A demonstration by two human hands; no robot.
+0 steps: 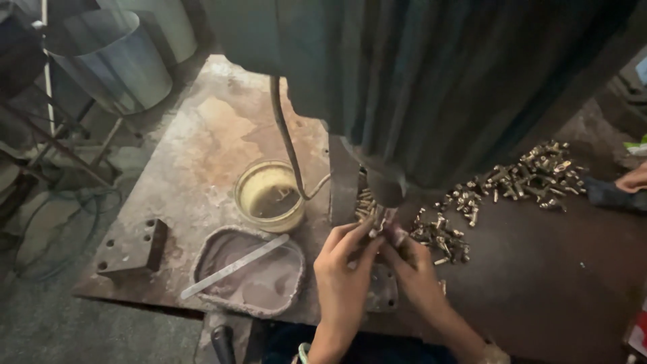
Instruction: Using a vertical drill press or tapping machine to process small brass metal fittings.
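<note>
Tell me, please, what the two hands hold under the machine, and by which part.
The left hand and right hand pinch a small metal part together with their fingertips. It is too small and blurred to tell which part they grip.

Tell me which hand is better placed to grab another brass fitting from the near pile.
Probably right. The right hand sits beside the near pile of brass fittings; the left hand is on the far side, nearer the glass bowl. Both pinch a small part under the machine.

Shiny brass-coloured metal fittings (532, 172) lie on a rusty, rough, matt steel plate (209, 135) beside a glossy glass bowl (269, 195).
</note>
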